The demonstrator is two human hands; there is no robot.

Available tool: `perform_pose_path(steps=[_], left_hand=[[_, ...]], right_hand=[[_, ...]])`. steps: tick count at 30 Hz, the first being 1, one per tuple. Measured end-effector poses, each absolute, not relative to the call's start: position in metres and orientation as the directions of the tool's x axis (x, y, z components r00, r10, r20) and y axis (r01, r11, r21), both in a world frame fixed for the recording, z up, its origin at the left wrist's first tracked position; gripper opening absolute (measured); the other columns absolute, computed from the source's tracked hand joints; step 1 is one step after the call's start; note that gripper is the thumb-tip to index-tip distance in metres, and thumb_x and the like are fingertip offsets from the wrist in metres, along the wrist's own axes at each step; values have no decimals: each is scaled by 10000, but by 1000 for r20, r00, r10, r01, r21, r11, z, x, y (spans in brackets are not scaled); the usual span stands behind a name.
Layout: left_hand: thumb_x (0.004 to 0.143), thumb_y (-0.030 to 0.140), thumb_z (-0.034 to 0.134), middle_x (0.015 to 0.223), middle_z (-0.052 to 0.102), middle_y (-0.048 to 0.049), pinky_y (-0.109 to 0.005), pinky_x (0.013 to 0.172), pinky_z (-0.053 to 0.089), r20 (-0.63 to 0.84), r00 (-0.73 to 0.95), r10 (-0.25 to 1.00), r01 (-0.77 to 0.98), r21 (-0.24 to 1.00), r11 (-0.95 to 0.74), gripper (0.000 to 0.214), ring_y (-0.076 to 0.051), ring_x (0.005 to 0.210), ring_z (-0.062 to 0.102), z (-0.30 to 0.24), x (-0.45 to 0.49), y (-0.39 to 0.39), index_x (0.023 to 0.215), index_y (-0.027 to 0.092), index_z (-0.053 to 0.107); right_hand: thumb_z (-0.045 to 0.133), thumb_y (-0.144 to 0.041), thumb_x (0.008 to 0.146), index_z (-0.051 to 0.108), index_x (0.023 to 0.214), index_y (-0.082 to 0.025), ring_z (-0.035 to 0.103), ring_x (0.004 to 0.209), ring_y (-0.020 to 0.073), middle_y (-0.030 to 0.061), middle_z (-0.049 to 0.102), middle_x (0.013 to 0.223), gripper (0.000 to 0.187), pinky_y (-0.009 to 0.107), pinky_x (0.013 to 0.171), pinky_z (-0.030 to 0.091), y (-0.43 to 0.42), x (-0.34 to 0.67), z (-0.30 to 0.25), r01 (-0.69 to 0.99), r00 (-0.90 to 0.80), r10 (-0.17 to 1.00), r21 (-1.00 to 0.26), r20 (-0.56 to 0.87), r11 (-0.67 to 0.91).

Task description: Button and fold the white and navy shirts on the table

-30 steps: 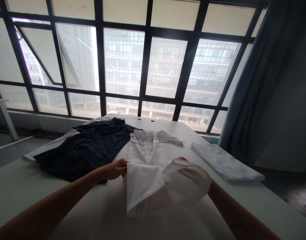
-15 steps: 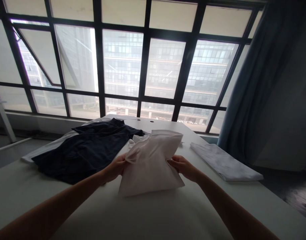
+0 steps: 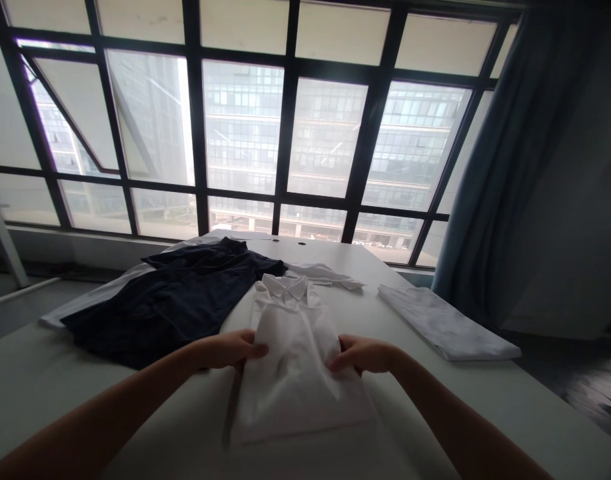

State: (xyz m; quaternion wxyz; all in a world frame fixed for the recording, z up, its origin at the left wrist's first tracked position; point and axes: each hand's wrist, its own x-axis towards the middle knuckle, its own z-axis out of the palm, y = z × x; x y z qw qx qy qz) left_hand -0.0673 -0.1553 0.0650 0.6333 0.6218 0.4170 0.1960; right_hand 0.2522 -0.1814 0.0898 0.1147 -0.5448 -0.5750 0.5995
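A white collared shirt (image 3: 295,363) lies folded on the white table (image 3: 135,427), collar pointing away from me. My left hand (image 3: 232,349) grips its left edge and my right hand (image 3: 362,353) grips its right edge, fingers curled over the folded cloth. One sleeve (image 3: 330,275) trails out to the right behind the collar.
A dark navy garment (image 3: 170,300) is spread at the left, over a white cloth. A folded white cloth (image 3: 445,323) lies at the right near the table edge. Large windows stand behind the table, and a blue curtain (image 3: 495,173) hangs at the right.
The lower part of the shirt was lifted, folded up toward the collar and laid flat. Both hands now rest at the sides of the folded shirt.
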Motion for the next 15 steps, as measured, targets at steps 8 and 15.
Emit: perform_pose_path(steps=[8,15], left_hand=[[704,347,824,754,736,-31,-314,661,595,-333,764,553,343,935,90,312,-280,854,714,88,-84,-171,967,188,769],[694,461,840,1036,743,-128,-352,803,580,-31,648,761,1,999,40,489,-284,926,708,127,-77,-149,1038,130,736]], right_hand=[[947,-407,460,703,872,-73,673,586,183,69,708,805,583,222,409,565,-206,247,108,608,-646,348,-734,-679,-304],[801,-435,745,647,1171,-150,688,974,244,91,676,1136,535,383,826,604,-197,267,140,193,-632,771,-980,-87,48]])
